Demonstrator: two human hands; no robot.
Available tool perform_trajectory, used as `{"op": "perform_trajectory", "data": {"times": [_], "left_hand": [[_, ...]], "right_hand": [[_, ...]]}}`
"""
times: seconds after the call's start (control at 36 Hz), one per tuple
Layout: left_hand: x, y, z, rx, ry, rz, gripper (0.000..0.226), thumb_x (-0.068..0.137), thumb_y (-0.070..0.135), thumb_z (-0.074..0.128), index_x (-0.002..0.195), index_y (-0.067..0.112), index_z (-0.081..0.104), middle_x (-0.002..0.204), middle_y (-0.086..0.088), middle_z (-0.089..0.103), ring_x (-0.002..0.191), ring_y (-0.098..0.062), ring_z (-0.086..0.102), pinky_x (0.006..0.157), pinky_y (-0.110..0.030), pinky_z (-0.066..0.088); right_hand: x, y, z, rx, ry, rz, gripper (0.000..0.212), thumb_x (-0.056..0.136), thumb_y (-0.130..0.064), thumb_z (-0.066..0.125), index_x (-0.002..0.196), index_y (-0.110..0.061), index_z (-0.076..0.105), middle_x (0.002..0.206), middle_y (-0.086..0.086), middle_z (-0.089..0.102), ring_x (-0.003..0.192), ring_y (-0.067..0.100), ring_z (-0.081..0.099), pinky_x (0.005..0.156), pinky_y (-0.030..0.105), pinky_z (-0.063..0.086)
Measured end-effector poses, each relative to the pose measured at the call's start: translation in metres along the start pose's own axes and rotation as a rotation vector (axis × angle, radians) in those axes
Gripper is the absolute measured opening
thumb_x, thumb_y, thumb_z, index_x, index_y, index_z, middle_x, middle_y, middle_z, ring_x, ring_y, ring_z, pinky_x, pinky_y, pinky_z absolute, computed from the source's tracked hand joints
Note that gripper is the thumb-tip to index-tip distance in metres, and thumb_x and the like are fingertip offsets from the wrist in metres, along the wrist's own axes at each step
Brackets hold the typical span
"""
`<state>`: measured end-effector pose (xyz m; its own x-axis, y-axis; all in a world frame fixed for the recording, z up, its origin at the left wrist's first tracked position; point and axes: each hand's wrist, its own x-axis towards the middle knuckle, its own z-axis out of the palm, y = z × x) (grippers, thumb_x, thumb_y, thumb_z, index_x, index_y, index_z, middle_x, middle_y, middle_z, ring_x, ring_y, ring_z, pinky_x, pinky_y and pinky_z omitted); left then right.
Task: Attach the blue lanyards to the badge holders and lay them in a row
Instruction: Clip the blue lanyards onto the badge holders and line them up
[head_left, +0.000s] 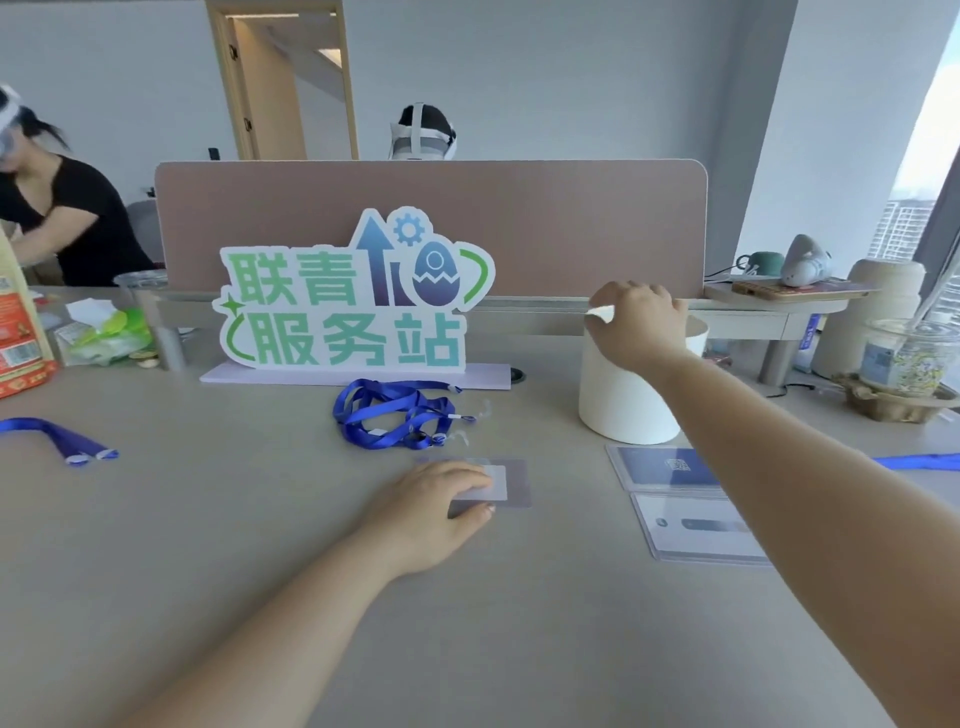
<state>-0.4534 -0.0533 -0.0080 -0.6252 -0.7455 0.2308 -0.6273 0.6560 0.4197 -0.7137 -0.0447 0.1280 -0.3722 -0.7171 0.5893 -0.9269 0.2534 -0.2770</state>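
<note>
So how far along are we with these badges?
Early. Two clear plastic badge holders lie side by side at right; the right arm hides any attachment. The left hand rests on a third holder; the right hand is at the white round tub. The tangled blue lanyards lie unattached.

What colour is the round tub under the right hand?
Plain white, no pattern. The tub shows in the head view, the only one.
</note>
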Motion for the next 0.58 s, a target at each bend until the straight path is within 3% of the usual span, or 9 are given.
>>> {"op": "perform_trajectory", "data": {"times": [0.08,0.19,0.33,0.44,0.58], "left_hand": [[-0.002,-0.001,-0.001,-0.009,-0.003,-0.020,0.036,0.088,0.049,0.053,0.122,0.038,0.056,0.134,0.025,0.047,0.127,-0.003,0.039,0.108,-0.028,0.032],[-0.010,-0.005,-0.008,0.005,-0.002,-0.025,0.034,0.087,0.048,0.054,0.118,0.037,0.058,0.130,0.023,0.050,0.124,-0.005,0.043,0.105,-0.029,0.036],[-0.037,-0.021,-0.028,0.018,0.036,-0.042,0.043,0.078,0.054,0.047,0.113,0.034,0.062,0.123,0.022,0.055,0.116,-0.004,0.049,0.098,-0.029,0.042],[-0.053,-0.043,-0.043,0.029,0.092,-0.074,0.047,0.074,0.062,0.045,0.105,0.034,0.066,0.111,0.022,0.057,0.107,-0.004,0.052,0.094,-0.024,0.041],[-0.054,-0.048,-0.050,0.021,0.084,-0.102,0.068,0.060,0.077,0.034,0.109,0.039,0.063,0.114,0.021,0.048,0.113,-0.004,0.043,0.096,-0.016,0.031]], "right_hand": [[-0.027,-0.020,0.017,0.054,-0.024,-0.174,0.027,0.089,-0.028,0.053,0.112,-0.020,0.063,0.121,0.002,0.060,0.119,0.028,0.045,0.096,0.036,0.032],[-0.059,-0.041,0.047,0.044,-0.229,-0.276,0.031,0.089,-0.033,0.053,0.118,-0.023,0.059,0.126,0.000,0.057,0.122,0.025,0.043,0.097,0.035,0.034],[-0.075,-0.060,0.081,0.138,-0.477,-0.055,0.040,0.094,-0.044,0.042,0.132,-0.032,0.049,0.136,0.002,0.052,0.128,0.027,0.040,0.103,0.039,0.031],[-0.077,-0.075,0.104,0.156,-0.668,0.085,0.045,0.096,-0.043,0.020,0.135,-0.034,0.038,0.147,0.001,0.038,0.141,0.030,0.017,0.110,0.044,0.015],[-0.071,-0.086,0.122,0.084,-0.658,0.103,0.044,0.093,-0.041,0.016,0.120,-0.030,0.049,0.143,-0.001,0.041,0.139,0.028,0.017,0.108,0.047,0.012]]}}
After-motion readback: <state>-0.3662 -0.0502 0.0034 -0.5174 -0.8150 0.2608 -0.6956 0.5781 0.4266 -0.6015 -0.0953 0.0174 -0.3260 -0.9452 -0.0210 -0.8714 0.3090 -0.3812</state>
